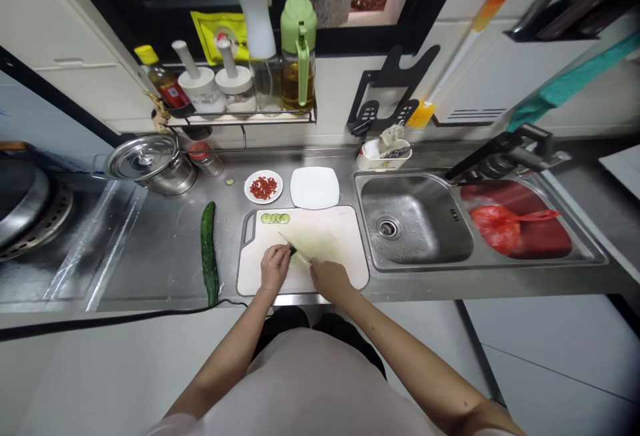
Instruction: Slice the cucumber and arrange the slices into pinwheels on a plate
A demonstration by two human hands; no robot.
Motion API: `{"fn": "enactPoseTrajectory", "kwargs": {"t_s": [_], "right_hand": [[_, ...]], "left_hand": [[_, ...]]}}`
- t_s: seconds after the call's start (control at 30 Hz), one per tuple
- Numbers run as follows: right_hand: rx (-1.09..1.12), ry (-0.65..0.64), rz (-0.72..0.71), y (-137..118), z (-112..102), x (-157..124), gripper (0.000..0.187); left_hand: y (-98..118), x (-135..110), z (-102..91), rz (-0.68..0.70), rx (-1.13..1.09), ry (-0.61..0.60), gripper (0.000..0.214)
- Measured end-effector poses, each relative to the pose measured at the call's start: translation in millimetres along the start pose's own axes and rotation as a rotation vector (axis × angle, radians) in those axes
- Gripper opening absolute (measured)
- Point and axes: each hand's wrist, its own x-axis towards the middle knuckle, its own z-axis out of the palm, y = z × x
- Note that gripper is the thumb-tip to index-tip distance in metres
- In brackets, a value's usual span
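Note:
On a white cutting board lies a short row of cucumber slices near the upper left corner. My right hand is closed around the handle end of a knife, whose thin blade points up and to the left over the board. Bent fingers of my left hand pinch a small dark green piece of cucumber beside the blade; most of that piece is hidden. A long whole cucumber lies on the counter left of the board.
Behind the board stand a plate of chopped red bits and a square white plate. A double sink is at right, with a red plastic bag in it. A steel pot and a black cable are at left.

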Motion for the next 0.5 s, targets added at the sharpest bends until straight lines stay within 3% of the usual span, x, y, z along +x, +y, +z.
{"fn": "enactPoseTrajectory", "kwargs": {"t_s": [0.5], "right_hand": [[-0.003,0.076,-0.054,-0.7,8.8,9.4,0.030]], "left_hand": [[0.4,0.6,-0.3,-0.011,0.025,-0.016,0.020]]}}
